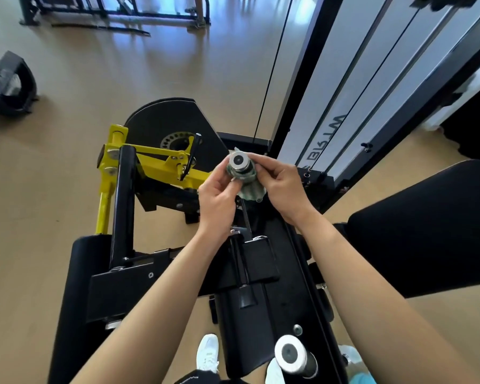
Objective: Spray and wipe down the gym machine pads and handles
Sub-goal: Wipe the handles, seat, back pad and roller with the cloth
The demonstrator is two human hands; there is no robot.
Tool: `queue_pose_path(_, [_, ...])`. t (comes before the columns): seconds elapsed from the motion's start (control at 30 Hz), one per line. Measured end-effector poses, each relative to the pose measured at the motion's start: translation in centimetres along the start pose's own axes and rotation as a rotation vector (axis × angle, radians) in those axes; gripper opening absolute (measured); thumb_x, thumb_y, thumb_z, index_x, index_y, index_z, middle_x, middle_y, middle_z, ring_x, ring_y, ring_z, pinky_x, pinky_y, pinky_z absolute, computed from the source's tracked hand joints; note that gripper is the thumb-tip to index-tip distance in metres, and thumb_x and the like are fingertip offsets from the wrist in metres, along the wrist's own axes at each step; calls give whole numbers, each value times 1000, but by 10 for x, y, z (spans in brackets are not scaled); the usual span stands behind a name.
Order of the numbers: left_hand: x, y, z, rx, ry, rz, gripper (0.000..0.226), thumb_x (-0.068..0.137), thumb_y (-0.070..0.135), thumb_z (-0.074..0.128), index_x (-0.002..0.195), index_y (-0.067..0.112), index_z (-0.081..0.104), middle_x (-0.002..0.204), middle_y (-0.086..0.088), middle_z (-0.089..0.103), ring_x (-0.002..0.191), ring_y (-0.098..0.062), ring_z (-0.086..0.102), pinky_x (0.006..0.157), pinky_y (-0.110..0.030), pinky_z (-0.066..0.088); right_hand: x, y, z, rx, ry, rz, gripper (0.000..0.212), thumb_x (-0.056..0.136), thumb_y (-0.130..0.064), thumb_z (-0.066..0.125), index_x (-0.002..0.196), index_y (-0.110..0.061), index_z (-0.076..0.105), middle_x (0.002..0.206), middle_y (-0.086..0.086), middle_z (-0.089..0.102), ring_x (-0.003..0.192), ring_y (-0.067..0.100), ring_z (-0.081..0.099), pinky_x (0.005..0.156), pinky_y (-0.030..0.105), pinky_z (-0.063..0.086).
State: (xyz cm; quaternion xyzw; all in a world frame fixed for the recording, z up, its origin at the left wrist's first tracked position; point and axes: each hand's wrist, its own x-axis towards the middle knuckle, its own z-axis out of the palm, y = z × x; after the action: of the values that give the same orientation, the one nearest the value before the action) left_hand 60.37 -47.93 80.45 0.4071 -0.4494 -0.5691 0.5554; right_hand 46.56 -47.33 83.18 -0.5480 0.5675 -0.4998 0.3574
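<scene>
A green cloth [249, 189] is wrapped around a machine handle whose silver end cap [238, 160] points up at me. My left hand [219, 198] pinches the cloth on the handle's left side. My right hand [281, 187] grips the cloth on the right side. Both hands close around the same handle. A second handle with a white end cap [290, 353] sticks up near the bottom. The black seat pad [427, 225] lies to the right and another black pad [70, 295] to the lower left. No spray bottle is in sight.
The machine's yellow lever arm [139, 159] and black cam disc [175, 120] sit just left of the hands. The weight stack column [358, 79] with cables rises at the right. My white shoes [208, 353] stand on the tan floor. Other black equipment [10, 84] lies far left.
</scene>
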Motion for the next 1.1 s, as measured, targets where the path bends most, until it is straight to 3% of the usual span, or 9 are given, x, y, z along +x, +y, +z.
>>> queue_pose_path(0.1, [5,-14,2,64,-87,-104,37,100,-6,56,136,0,63,123,-15,73,112,-20,71,103,-47,56,-1,19,-2,-61,-5,105,32,104,-2,53,128,-12,72,120,3,75,113,13,70,99,29,55])
queue_pose_path(0.23, [4,-12,1,127,-137,-97,31,101,-4,57,131,0,65,115,-9,76,107,-16,73,91,-31,59,-2,18,-9,-87,-106,132,36,103,-3,57,133,-17,68,123,2,74,114,10,69,101,27,55])
queue_pose_path(0.4, [-4,12,-2,169,-36,127,44,96,-3,66,139,6,63,128,-2,72,125,-17,67,106,-35,54,-6,-12,-12,-127,-160,-103,49,91,7,68,138,-9,65,135,3,69,129,14,62,111,35,49])
queue_pose_path(0.53, [-14,18,-6,101,7,141,61,92,-9,69,148,8,52,140,-7,65,132,-18,62,107,-34,53,-4,-24,-9,-139,-110,-173,47,91,8,67,135,-9,67,132,4,70,126,13,65,108,33,52])
queue_pose_path(0.6, [-10,9,-6,139,-11,137,59,92,-8,69,147,7,54,141,-7,65,134,-19,61,109,-36,52,-3,-15,-9,-168,-80,-162,44,93,0,68,135,-12,67,131,2,72,124,12,66,108,36,53])
queue_pose_path(0.73, [-1,-11,2,153,-69,-29,37,96,0,68,132,3,66,118,-9,76,113,-22,71,100,-44,58,-7,15,-14,-277,-49,-6,39,98,-7,66,135,-19,69,124,-2,74,117,9,68,106,39,53])
queue_pose_path(0.83, [5,-17,6,130,-87,-131,32,95,-2,68,127,4,69,115,-10,76,107,-19,73,90,-32,59,-11,24,-15,-325,-19,46,38,96,-6,67,130,-23,72,116,-3,77,109,10,71,101,38,56])
queue_pose_path(0.97, [-2,-3,7,213,-30,26,34,93,-7,68,124,4,70,112,-6,76,106,-15,73,90,-28,57,-10,11,-10,-282,29,-28,35,93,-2,69,124,-17,76,111,-4,78,103,9,73,95,36,58])
queue_pose_path(1.1, [-9,13,0,193,43,197,48,93,-6,70,138,8,61,129,-7,71,122,-16,68,102,-29,55,-7,-14,-5,-183,28,-174,31,94,-5,69,124,-13,75,116,-1,78,109,11,72,97,33,58])
